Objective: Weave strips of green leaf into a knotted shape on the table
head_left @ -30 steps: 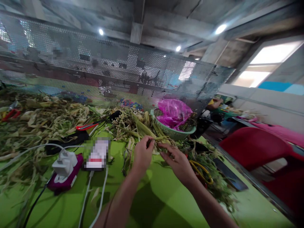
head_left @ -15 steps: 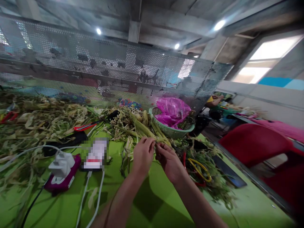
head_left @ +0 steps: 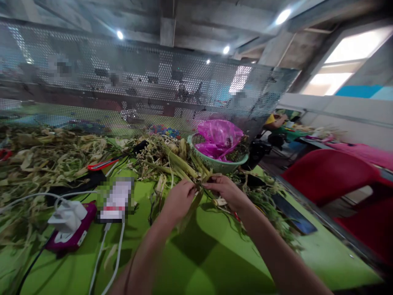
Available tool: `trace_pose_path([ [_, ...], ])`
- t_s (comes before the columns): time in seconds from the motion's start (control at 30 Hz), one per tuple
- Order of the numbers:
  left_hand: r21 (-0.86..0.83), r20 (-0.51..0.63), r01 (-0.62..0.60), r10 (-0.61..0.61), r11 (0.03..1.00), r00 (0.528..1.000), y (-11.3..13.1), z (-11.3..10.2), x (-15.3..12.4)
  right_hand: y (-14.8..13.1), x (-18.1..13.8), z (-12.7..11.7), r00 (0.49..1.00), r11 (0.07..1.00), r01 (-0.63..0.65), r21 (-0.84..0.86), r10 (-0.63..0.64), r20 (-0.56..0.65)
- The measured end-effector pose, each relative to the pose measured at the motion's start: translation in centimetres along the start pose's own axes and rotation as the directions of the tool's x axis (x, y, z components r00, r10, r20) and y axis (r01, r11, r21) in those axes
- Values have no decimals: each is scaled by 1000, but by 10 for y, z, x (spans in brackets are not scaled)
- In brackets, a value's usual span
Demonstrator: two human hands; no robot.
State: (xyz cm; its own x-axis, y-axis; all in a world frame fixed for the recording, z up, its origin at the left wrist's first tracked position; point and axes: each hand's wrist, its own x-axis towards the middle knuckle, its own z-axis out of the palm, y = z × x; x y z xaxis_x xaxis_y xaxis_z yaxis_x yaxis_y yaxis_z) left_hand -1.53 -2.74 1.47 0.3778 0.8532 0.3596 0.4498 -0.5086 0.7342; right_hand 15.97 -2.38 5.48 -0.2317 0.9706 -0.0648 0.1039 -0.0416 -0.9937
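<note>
Close together at the middle of the table, my left hand and my right hand are both closed in a pinch. A dried plant stalk runs between their fingertips, partly hidden by them. From it a pale leafy strip, smeared by motion, hangs below my left fingers. Just beyond the hands lies a bundle of thick yellow-green stalks. The green basket stands behind my right hand, with a pink plastic bag in it.
Dried leaves heap along the left and back. A red cutter knife, a phone on cables and a purple power strip with a white plug sit left. Greenery and a dark flat device lie right, near a red chair.
My right hand has shifted right and turned flatter, leaving my left fingers slightly apart from it. A leafy strip now hangs below the hands. The whole view has shifted a little.
</note>
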Motion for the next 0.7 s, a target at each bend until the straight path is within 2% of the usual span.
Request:
trace_pose_path([
  [0.1,-18,-21,47,-47,999,999,-3,-5,1,0,7,-5,992,998,16,-61,-8,129],
  [0.2,-203,-68,171,-188,964,980,-5,-7,3,9,14,-7,991,997,0,-72,9,137],
  [0.3,-517,-12,275,-328,811,945,-5,-3,3,24,17,-5,994,996,-62,-57,67,82],
  [0.4,-693,70,281,-326,664,943,-3,6,2,37,19,-1,995,996,-75,-56,79,67],
  [0.53,-747,62,270,-340,608,938,-6,18,2,44,18,-5,995,990,20,-142,-6,96],
  [0.6,-735,35,282,-380,616,924,-10,21,3,43,16,-12,993,956,83,-283,-56,104],
  [0.7,-676,7,296,-396,675,918,-17,23,5,40,11,-22,987,855,149,-497,-101,123],
])
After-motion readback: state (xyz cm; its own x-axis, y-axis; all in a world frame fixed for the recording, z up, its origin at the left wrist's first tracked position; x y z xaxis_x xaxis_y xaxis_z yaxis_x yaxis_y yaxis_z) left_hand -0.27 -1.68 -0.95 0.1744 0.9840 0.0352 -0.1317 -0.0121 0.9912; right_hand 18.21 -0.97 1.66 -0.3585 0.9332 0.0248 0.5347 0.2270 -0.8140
